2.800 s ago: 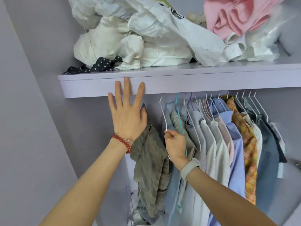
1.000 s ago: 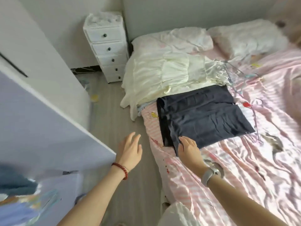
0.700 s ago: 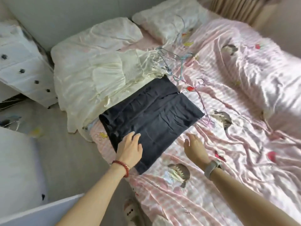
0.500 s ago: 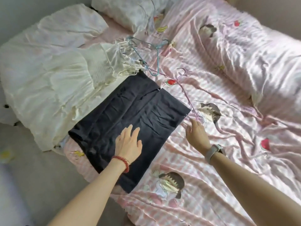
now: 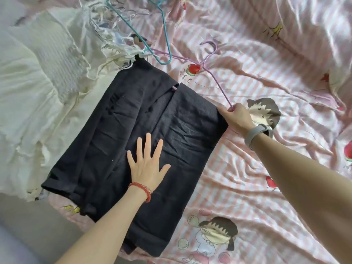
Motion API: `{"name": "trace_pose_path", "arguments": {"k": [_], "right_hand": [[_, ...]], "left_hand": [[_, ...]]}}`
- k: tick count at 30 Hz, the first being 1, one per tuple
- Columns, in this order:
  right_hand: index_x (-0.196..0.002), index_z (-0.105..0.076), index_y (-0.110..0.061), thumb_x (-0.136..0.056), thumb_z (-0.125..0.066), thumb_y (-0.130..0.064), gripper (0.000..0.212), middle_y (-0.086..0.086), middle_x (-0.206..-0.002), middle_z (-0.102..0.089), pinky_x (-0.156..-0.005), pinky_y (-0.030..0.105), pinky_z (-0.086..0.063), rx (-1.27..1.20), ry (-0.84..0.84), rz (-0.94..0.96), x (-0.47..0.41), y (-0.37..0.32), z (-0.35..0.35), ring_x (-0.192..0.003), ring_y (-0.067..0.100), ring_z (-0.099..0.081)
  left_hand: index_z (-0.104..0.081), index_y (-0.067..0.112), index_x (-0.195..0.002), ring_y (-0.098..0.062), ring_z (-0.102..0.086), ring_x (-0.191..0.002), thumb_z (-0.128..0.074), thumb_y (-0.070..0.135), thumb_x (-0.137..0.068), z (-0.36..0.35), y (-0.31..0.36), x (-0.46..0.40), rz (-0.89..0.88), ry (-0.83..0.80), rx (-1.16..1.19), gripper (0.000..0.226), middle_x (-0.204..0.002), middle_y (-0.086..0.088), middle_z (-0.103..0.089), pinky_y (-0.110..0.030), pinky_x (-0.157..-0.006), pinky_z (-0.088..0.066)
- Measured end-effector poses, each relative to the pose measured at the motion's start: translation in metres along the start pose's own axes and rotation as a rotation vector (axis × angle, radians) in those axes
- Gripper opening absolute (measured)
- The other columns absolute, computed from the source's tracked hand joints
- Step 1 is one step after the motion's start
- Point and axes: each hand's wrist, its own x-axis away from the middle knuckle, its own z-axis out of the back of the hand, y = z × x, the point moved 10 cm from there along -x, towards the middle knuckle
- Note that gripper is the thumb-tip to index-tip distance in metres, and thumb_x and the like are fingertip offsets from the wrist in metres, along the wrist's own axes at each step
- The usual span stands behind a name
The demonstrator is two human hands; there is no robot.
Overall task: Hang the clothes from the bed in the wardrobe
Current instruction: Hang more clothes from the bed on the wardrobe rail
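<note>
A folded dark navy garment (image 5: 118,130) lies flat on the pink striped bed sheet (image 5: 238,187). My left hand (image 5: 148,164) rests flat on its middle with fingers spread. At the garment's right corner, my right hand (image 5: 236,117) pinches the end of a lilac wire hanger (image 5: 211,71) that lies on the sheet. A teal wire hanger (image 5: 163,42) lies just beyond, partly under the lilac one. A cream ruffled garment (image 5: 43,77) lies to the left, touching the dark garment's far edge.
A tangle of more wire hangers (image 5: 106,20) sits on the cream garment's top edge. The bed's near-left edge drops to a grey floor (image 5: 28,225). The sheet to the right is wrinkled, printed with cartoon figures.
I have turned from the wardrobe to the bed. My left hand has settled flat on the dark garment. My right hand has reached the lilac hanger and taken hold of its end.
</note>
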Motion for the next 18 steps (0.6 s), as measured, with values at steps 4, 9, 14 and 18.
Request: {"name": "trace_pose_path", "arguments": {"k": [4, 9, 14, 18], "right_hand": [[-0.061, -0.039, -0.012, -0.079, -0.058, -0.028, 0.031, 0.005, -0.054, -0.041, -0.049, 0.027, -0.034, -0.119, -0.032, 0.003, 0.002, 0.005, -0.009, -0.049, 0.019, -0.039], [-0.070, -0.035, -0.015, -0.081, -0.058, -0.028, 0.028, 0.001, -0.065, -0.041, -0.062, 0.030, -0.034, -0.180, -0.031, 0.008, 0.004, 0.005, -0.008, -0.065, 0.019, -0.042], [-0.069, -0.032, -0.021, -0.086, -0.049, -0.023, 0.025, -0.004, -0.065, -0.040, -0.064, 0.036, -0.038, -0.277, 0.058, -0.027, 0.048, 0.022, 0.000, -0.068, 0.022, -0.043], [-0.094, -0.041, -0.018, -0.087, -0.050, -0.021, 0.012, 0.004, -0.085, -0.054, -0.075, 0.039, -0.042, -0.494, 0.132, -0.155, 0.107, 0.075, 0.009, -0.082, 0.025, -0.052]], "left_hand": [[0.009, 0.033, -0.145, -0.029, 0.020, -0.140, -0.042, 0.057, -0.088, 0.000, 0.000, 0.000, 0.007, -0.007, -0.007, 0.080, -0.138, 0.000, 0.041, -0.058, -0.110, -0.003], [0.009, 0.032, -0.145, -0.029, 0.018, -0.140, -0.042, 0.056, -0.089, 0.002, 0.003, 0.001, 0.022, -0.027, -0.034, 0.079, -0.149, -0.003, 0.031, -0.056, -0.111, -0.006], [0.000, 0.034, -0.146, -0.028, 0.012, -0.141, -0.046, 0.048, -0.090, 0.013, 0.007, 0.009, -0.006, -0.047, -0.038, 0.074, -0.153, -0.005, 0.021, -0.050, -0.110, -0.017], [-0.007, 0.037, -0.145, -0.028, 0.007, -0.142, -0.047, 0.042, -0.091, 0.020, 0.016, 0.028, -0.075, -0.105, 0.047, 0.068, -0.154, -0.001, 0.017, -0.047, -0.108, -0.024]]}}
